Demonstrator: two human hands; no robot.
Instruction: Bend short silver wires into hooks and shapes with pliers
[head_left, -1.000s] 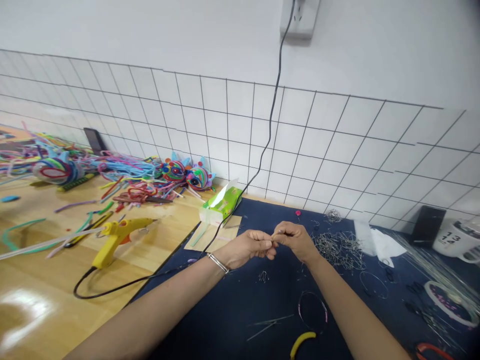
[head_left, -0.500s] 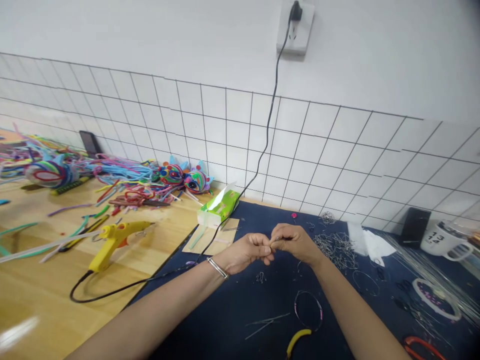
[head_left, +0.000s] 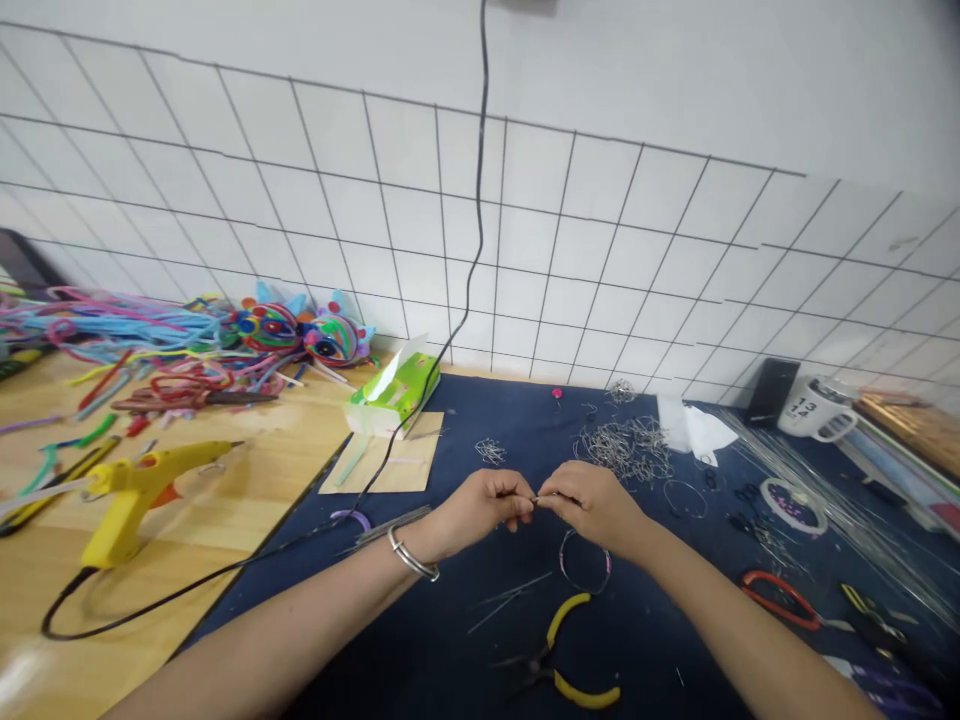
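Observation:
My left hand (head_left: 491, 508), with a silver bangle (head_left: 412, 555) at its wrist, is closed in a pinch. Opposite it, my right hand (head_left: 596, 503) pinches too, the fingertips of both hands almost meeting above the dark blue mat (head_left: 420, 640). Something tiny and thin shows between them, too small to name. Below the hands lie a wire ring with pink parts (head_left: 585, 562), a few straight wire pieces (head_left: 506, 600) and yellow-handled pliers (head_left: 562, 665). Beyond them are a small heap of wire pieces (head_left: 491, 452) and a larger tangle of bent wires (head_left: 626, 447).
Left, a yellow glue gun (head_left: 142, 490) rests on the wooden table, its black cord running under my left arm. A green tissue pack (head_left: 394, 395) stands behind. At right are a white mug (head_left: 814, 408), red-handled scissors (head_left: 780, 598) and long wires (head_left: 847, 500).
The view has turned right and downward, bringing the whole pliers into sight. My hands stay together in a pinch, their fingertips now slightly farther apart.

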